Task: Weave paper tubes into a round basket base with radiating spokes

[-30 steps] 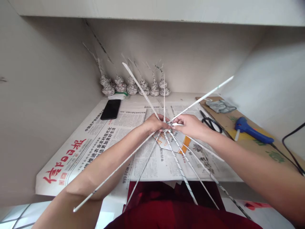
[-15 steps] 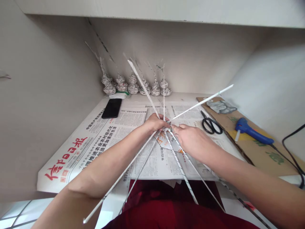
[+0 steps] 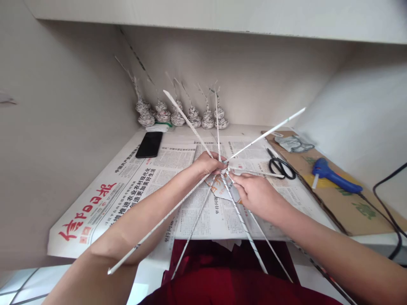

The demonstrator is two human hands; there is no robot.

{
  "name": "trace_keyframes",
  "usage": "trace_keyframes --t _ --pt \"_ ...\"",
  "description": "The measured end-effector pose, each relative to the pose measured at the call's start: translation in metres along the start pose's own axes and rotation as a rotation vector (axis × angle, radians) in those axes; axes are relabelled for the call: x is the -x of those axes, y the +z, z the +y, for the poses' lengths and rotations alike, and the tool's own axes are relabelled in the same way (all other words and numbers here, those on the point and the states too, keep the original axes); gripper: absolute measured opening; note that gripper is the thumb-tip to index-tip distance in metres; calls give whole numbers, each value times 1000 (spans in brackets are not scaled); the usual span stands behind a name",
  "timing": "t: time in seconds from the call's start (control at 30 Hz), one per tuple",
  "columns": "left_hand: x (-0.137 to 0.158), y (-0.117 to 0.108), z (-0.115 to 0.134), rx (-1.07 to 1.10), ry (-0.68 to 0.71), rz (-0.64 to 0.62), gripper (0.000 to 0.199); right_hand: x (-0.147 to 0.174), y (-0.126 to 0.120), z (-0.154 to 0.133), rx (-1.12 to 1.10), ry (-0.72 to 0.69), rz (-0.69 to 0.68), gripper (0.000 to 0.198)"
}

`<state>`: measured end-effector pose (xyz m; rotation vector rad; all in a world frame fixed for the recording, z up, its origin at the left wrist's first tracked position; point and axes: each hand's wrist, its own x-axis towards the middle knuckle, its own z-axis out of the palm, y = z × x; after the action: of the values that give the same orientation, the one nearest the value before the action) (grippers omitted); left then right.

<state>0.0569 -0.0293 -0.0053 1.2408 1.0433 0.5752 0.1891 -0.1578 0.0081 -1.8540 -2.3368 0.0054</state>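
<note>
Two hands gripped a spray of paper sticks above a newspaper-covered table

At the center of the frame, thin white paper sticks [image 3: 225, 169] met in a tight hub and fanned outward like spokes. The left hand [image 3: 210, 163] was closed on the hub; the right hand [image 3: 259, 192], just beside it, pinched a stick between thumb and fingers. One stick crossed in front of the left forearm, and another lay across the handles of black scissors [image 3: 278, 160] at right of center.

Along the back, upper left of center, stood a row of six gourd-shaped woven ornaments [image 3: 207, 118] with wispy tops. A black phone [image 3: 149, 144] lay in front of them, near a small white packet [image 3: 158, 127] with a green edge; its contents could not be made out. At right, a blue glue gun [image 3: 337, 177] and a crumpled gray cloth [image 3: 294, 144] rested on brown cardboard [image 3: 346, 207] with green print.

Newspaper [image 3: 190, 220] covered the table, its large red characters at lower left reading 信阳日报. Beneath the hub, a card [image 3: 221, 190] bore orange lettering, partly hidden.
</note>
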Motion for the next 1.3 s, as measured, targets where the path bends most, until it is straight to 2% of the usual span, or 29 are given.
trace_keyframes --t 0.07,0.27,0.43,0.53,0.67,0.77,0.87,0.97,1.17,1.3 --pt "-2 0 -1 -8 1 2 22 0 0 -2 -18 11 16 41" --pt "-7 -2 -5 -9 0 -13 24 -1 0 -3 31 14 -59 46" --pt "-6 -4 -4 -32 54 -9 21 1 -4 5 -44 5 31 44" --pt "-6 -6 -2 -76 105 -7 18 3 -7 11 -100 33 32 44" --pt "-7 -6 -4 -92 118 -26 19 4 -6 20 -302 149 -27 41" --pt "-7 -4 -6 -10 126 -48 20 4 -2 27 -533 291 -127 44" --pt "-6 -2 -6 49 117 -75 20 4 0 30 -640 352 -160 45" --pt "-5 -3 -4 37 90 -94 18 5 0 30 -565 334 -123 43" --pt "-7 -5 -3 48 81 -134 17 8 -8 31 -238 148 19 39" --pt "-8 -4 -6 76 90 -147 17 8 -11 34 -208 145 2 41"
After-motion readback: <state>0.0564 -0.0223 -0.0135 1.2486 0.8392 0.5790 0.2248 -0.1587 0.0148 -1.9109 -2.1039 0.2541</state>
